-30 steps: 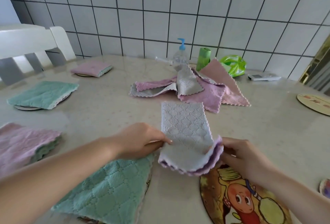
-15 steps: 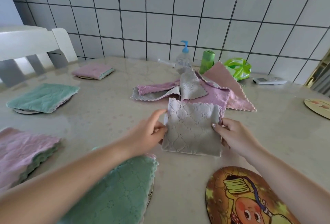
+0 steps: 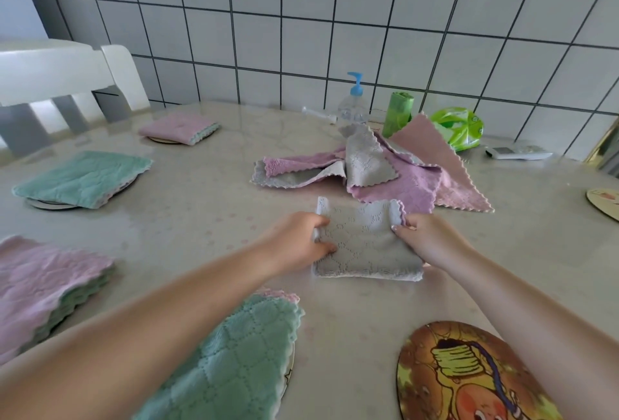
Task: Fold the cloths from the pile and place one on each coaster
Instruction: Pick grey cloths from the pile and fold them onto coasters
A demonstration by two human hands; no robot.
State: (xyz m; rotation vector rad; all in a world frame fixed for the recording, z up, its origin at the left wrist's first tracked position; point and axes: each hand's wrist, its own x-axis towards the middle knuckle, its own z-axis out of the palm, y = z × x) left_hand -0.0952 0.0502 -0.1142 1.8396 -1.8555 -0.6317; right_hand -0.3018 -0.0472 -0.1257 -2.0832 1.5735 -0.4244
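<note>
A grey quilted cloth (image 3: 366, 248) lies folded on the table in front of me. My left hand (image 3: 301, 242) pinches its left edge and my right hand (image 3: 425, 238) pinches its upper right corner. Behind it sits the pile of loose cloths (image 3: 378, 168), grey, purple and pink. A bare cartoon coaster (image 3: 469, 372) lies near me on the right, and another bare coaster (image 3: 604, 201) shows at the right edge. Folded cloths cover coasters on the left: green (image 3: 231, 362) near me, pink (image 3: 43, 289), green (image 3: 80, 178) and pink (image 3: 179, 126) farther back.
A pump bottle (image 3: 351, 101), a green roll (image 3: 397, 113), a green packet (image 3: 457, 128) and a white remote (image 3: 517, 152) stand along the tiled wall. A white chair (image 3: 60, 84) stands at the table's far left.
The long grey strip was folded in half away from me into a smaller rectangle. Both hands moved up from its near end to its side edges.
</note>
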